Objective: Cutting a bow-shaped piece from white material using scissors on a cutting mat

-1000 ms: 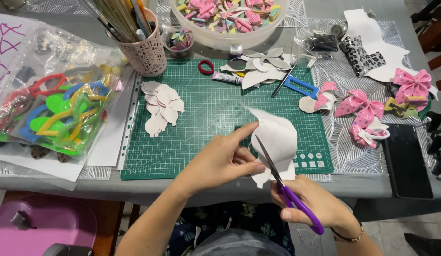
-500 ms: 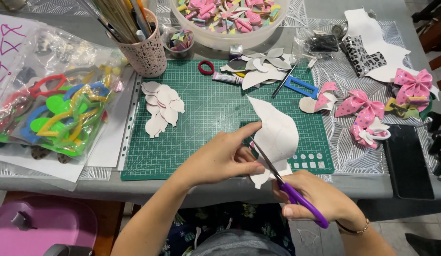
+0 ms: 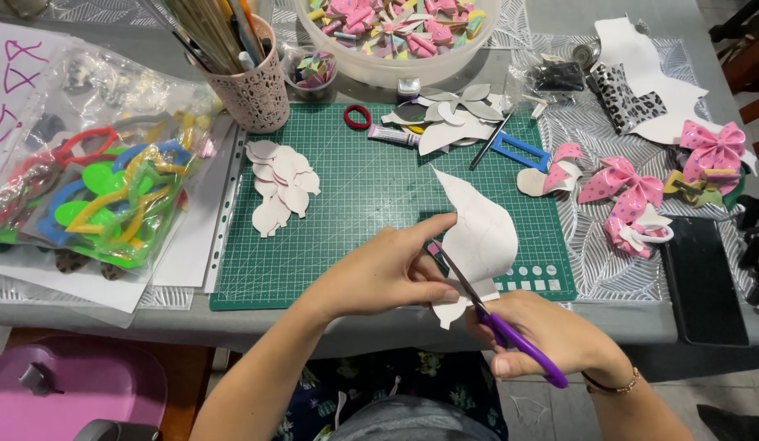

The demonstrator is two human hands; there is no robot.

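Right at the near edge of the green cutting mat [image 3: 371,204], a white sheet piece [image 3: 477,237] is held up off the tabletop [image 3: 608,322], its curved top leaning toward the mat's right corner. The left hand [image 3: 387,273] pinches it along the left edge, fingers [image 3: 432,224] closed on the sheet, thumb below and forefinger above. The right hand [image 3: 551,335] grips purple-handled scissors [image 3: 498,318], fingers closed round the handle loops, and the blades run up into the lower part of the sheet between the two hands. Just left on the mat lies a pile of white petal-shaped cutouts [image 3: 281,186]. Farther back sit more white scraps [image 3: 453,122], a red hair band [image 3: 357,117] and a blue cutter [image 3: 520,151]. A pink latticed cup of brushes [image 3: 249,86] stands at the mat's far left corner, beside a plastic bag of coloured stencils [image 3: 102,192]. Pink glittery bows [image 3: 632,192] lie well to the right, near a dark phone [image 3: 702,282].
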